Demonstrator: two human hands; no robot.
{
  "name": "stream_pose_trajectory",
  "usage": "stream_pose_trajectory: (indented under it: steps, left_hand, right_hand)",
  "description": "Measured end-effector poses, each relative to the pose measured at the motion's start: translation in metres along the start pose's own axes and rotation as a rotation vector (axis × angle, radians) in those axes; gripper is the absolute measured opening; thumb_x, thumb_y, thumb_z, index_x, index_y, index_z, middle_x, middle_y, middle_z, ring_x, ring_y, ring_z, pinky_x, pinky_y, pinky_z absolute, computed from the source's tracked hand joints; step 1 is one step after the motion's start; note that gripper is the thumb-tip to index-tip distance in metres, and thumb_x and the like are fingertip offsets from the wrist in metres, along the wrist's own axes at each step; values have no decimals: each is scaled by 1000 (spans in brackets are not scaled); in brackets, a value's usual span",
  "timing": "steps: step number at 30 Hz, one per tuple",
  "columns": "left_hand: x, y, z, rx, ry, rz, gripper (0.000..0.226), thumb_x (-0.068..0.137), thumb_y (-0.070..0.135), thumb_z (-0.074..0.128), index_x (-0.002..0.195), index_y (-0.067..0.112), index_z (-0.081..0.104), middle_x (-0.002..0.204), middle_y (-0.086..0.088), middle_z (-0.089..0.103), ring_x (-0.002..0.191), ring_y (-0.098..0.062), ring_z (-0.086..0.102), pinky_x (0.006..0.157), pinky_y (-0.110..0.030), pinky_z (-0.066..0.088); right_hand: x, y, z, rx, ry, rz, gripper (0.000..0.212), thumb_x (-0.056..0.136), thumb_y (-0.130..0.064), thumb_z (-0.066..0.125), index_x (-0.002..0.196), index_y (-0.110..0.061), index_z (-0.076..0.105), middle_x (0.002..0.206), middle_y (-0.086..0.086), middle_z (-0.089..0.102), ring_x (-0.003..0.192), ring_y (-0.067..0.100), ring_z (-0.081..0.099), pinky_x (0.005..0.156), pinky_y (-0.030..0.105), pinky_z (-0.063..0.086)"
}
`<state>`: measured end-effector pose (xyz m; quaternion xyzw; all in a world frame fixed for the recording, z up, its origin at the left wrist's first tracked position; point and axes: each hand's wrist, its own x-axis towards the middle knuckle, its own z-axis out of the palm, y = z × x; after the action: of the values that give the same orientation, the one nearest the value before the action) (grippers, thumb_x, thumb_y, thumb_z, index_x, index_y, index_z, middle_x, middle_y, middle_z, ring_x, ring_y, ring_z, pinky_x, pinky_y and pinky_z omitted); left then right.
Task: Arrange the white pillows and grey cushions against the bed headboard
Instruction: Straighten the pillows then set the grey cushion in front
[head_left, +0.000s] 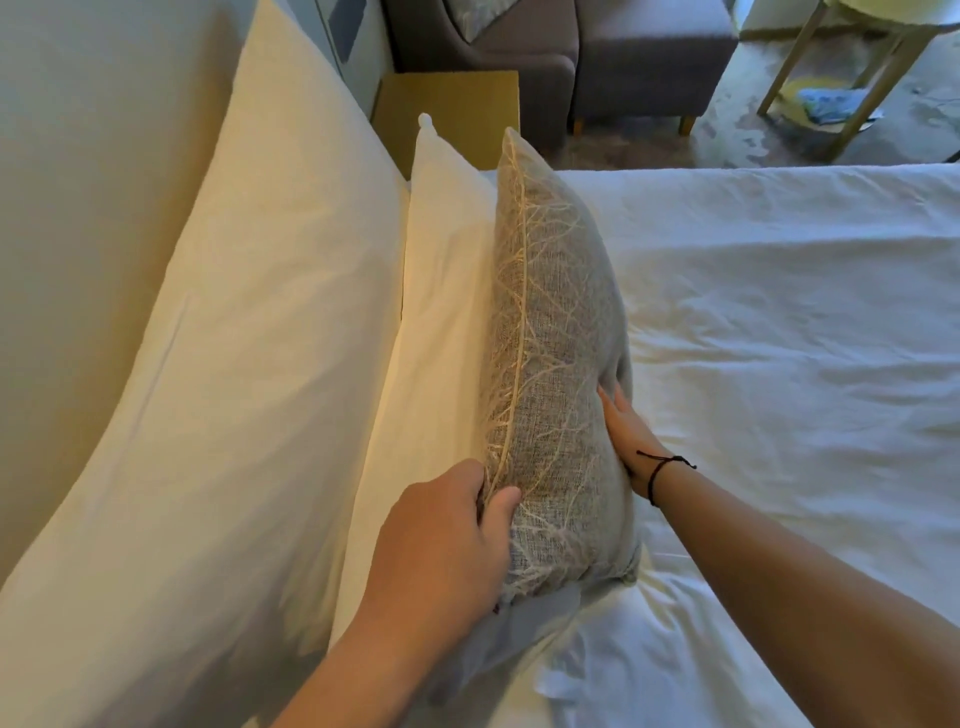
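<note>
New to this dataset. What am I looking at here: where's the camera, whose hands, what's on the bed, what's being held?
There is no robot: a person works with bare hands. The single picture comes from a wide-angle camera worn on the person's head, looking forward and down, so the arms enter from the bottom edge.

The surface is a bed with a white sheet. Along the left stands a large white pillow, then a smaller white pillow in front of it, then a grey cushion with a pale branch pattern, standing on edge against the smaller pillow.

The left hand pinches the cushion's near corner at the seam. The right hand, with a dark cord on its wrist, lies with straight fingers against the cushion's outer face. Beyond the bed are a grey armchair and a wooden side table.
</note>
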<state>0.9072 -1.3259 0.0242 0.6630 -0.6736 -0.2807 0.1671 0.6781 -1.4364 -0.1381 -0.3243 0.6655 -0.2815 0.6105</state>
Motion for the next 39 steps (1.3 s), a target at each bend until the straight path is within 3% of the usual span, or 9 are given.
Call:
stream_pose_trajectory:
  steps: [4, 14, 17, 19, 22, 25, 29, 33, 39]
  left_hand:
    - [-6, -7, -25, -6, 39, 43, 46, 93, 48, 56, 60, 28, 31, 69, 30, 52, 56, -3, 47, 56, -15, 37]
    - [9, -23, -10, -71, 66, -61, 46, 86, 60, 60, 64, 24, 41, 54, 11, 47, 52, -7, 42, 49, -24, 31]
    - [-14, -28, -5, -186, 155, -123, 37, 84, 73, 49, 90, 37, 57, 89, 27, 58, 92, 0, 56, 77, -24, 45]
    - [-42, -41, 0, -105, 152, -214, 51, 80, 76, 48, 117, 41, 49, 118, 32, 47, 120, -9, 46, 94, -31, 41]
    - [-88, -67, 10, 108, 30, -404, 90, 74, 65, 70, 145, 28, 31, 143, 8, 43, 132, -22, 42, 99, -40, 43]
    - [-121, -82, 12, -27, -37, -580, 69, 69, 63, 74, 127, 34, 50, 116, 7, 64, 109, -20, 63, 81, -37, 52]
    - [-139, -81, 8, 105, -35, -456, 31, 81, 54, 69, 80, 23, 65, 80, 3, 71, 86, -18, 69, 68, -36, 53]
    - [-145, -79, 0, 234, -136, -370, 27, 84, 49, 66, 79, 22, 64, 84, 1, 72, 85, -19, 67, 66, -33, 48]
    - [-147, -82, -13, 236, -204, -361, 30, 83, 49, 66, 79, 20, 66, 78, 2, 67, 78, -16, 64, 62, -32, 45]
  right_hand:
    - [9, -14, 26, 42, -69, 9, 97, 67, -86, 53, 150, -50, 16, 147, -1, 46, 123, 25, 54, 105, 56, 43]
    - [5, -23, 17, -60, -81, -21, 108, 60, -92, 51, 151, -43, 21, 158, -3, 31, 134, 28, 43, 111, 56, 35]
    - [-13, -28, 11, -69, -37, -3, 102, 69, -89, 47, 153, -43, 10, 151, -3, 41, 132, 28, 46, 112, 54, 34]
    - [-27, -27, 12, -55, 11, -21, 88, 81, -83, 38, 153, -41, 11, 157, -5, 31, 139, 27, 36, 115, 52, 29]
    - [-54, -25, 22, -68, 83, -71, 70, 95, -68, 24, 155, -35, 11, 162, -6, 19, 146, 23, 24, 119, 50, 21]
    - [-94, -34, 33, -42, 66, -160, 78, 89, -75, 24, 154, -34, 17, 160, -5, 25, 144, 22, 28, 117, 51, 25]
    - [-150, -46, 55, -121, 100, -249, 106, 70, -87, 47, 154, -37, 6, 160, -1, 23, 146, 22, 24, 116, 50, 27]
    - [-176, -48, 70, -275, 78, -271, 118, 60, -89, 55, 150, -45, -6, 164, 6, -1, 150, 23, -1, 116, 54, 15]
    - [-181, -49, 77, -346, 79, -233, 119, 59, -89, 55, 150, -46, -9, 164, 9, -7, 150, 28, 0, 115, 62, 16]
